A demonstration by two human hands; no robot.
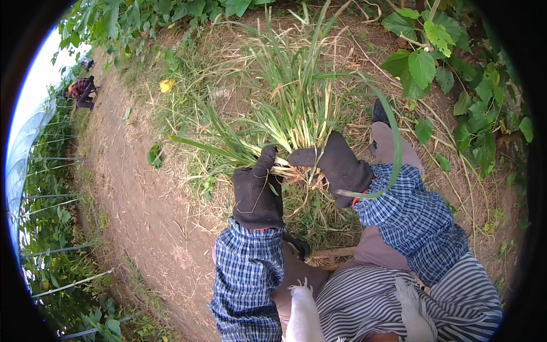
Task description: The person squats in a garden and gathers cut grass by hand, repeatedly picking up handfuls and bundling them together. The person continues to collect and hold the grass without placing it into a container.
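Observation:
My left hand (258,194), in a dark work glove, is closed around the pale lower stems of a small bunch of grass (230,147) whose blades point up and left. Beside it my right hand (337,164), gloved alike, grips a larger clump of long green grass (299,94) near its base. The two hands nearly meet, and thin brown roots (305,174) hang between them. One long blade (395,141) arcs over the right sleeve. My fingers under the clumps are hidden.
Cut grass (188,111) and straw cover the soil around my feet. Leafy vines (478,98) grow at the right and along the left, where thin poles (64,253) stand. A yellow flower (166,85) lies at upper left. Another person (80,92) bends down farther along the dirt path (132,188).

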